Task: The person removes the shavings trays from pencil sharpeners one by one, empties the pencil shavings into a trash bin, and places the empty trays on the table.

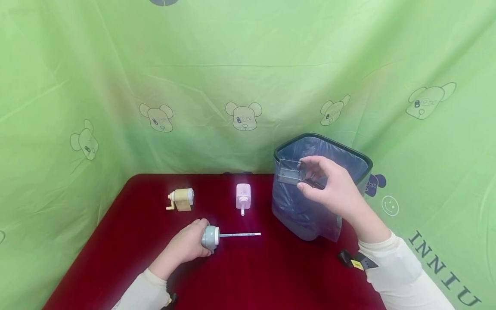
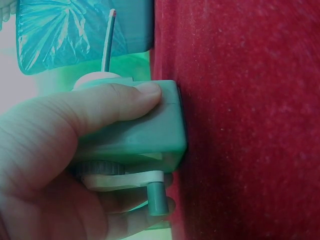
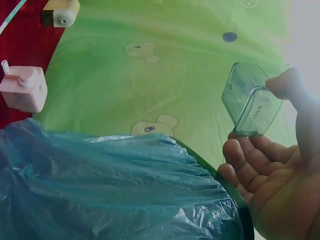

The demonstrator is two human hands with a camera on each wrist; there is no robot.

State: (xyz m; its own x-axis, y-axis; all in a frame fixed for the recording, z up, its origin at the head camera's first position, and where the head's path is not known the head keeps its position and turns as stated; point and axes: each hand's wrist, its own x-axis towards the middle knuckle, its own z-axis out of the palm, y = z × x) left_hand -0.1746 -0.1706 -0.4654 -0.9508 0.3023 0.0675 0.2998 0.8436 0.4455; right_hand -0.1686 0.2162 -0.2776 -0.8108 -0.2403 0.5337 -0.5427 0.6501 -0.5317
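My left hand (image 1: 188, 242) grips a green crank pencil sharpener (image 1: 209, 238) down on the dark red cloth. A pencil (image 1: 240, 234) sticks out of the sharpener's white front, pointing right. In the left wrist view the thumb lies across the green body (image 2: 135, 132), and the crank handle (image 2: 158, 197) shows beneath, by the fingers. Between thumb and fingertips, my right hand (image 1: 329, 185) pinches a clear plastic shavings drawer (image 1: 290, 172) at the near left rim of the bin. The right wrist view shows this see-through drawer (image 3: 251, 100) tilted, with no shavings visible inside.
A bin (image 1: 306, 234) with a blue plastic liner (image 3: 110, 185) stands at the right of the table. A pink sharpener (image 1: 243, 196) sits at the back middle, and a yellow one (image 1: 182, 199) with a crank stands farther left. Green printed curtain surrounds the table.
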